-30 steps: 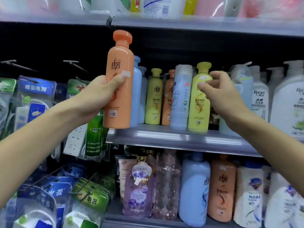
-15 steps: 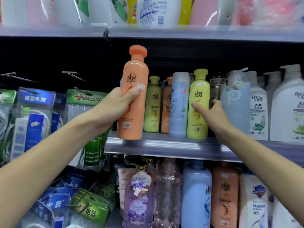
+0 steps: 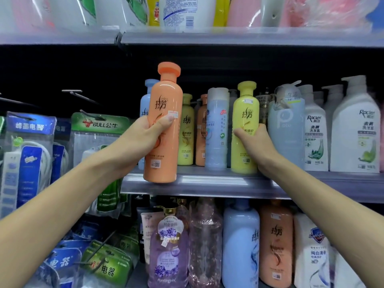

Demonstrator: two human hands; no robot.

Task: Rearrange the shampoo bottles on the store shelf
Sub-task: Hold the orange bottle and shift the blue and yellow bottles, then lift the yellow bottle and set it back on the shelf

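The left hand (image 3: 143, 138) grasps the tall orange plastic shampoo bottle (image 3: 164, 129) upright, its base before the grey metal shelf edge (image 3: 207, 181). To its right, the right hand (image 3: 255, 142) wraps around the yellow plastic shampoo bottle (image 3: 245, 125) standing on the shelf

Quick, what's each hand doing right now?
Left hand: closed around the orange bottle.
Right hand: closed around the yellow bottle on the shelf.

The single head-worn camera faces the middle shelf (image 3: 228, 181) head-on and close, looking slightly upward, with both forearms reaching in from below.
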